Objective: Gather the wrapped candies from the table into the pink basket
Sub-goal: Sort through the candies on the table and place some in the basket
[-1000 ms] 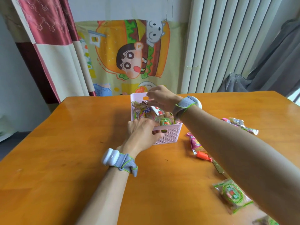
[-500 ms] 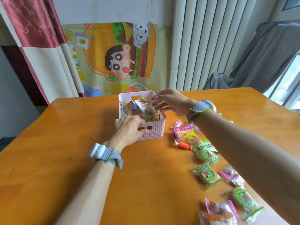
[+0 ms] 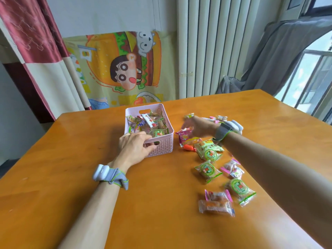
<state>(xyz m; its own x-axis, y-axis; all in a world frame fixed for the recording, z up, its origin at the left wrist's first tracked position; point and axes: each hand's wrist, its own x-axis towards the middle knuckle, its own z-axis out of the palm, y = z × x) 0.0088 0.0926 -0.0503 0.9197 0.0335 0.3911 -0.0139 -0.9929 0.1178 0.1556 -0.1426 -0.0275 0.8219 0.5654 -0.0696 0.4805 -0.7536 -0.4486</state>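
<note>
Wrapped candies (image 3: 208, 170) lie scattered on the table (image 3: 71, 159) to the right of the pink basket (image 3: 165, 144), and others fill it. They look light, crinkly and slippery, so a crimped wrapper end seems the best place to pinch. Left hand (image 3: 134, 146) grips the basket's near handle slot. Right hand (image 3: 199, 126) reaches over a pink packet (image 3: 182, 136); it is blurred, so I cannot tell whether it holds anything.

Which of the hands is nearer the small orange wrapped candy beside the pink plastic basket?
Right. The right hand is just beyond the orange candy; the left hand grips the near handle of the pink basket, farther left.
</note>
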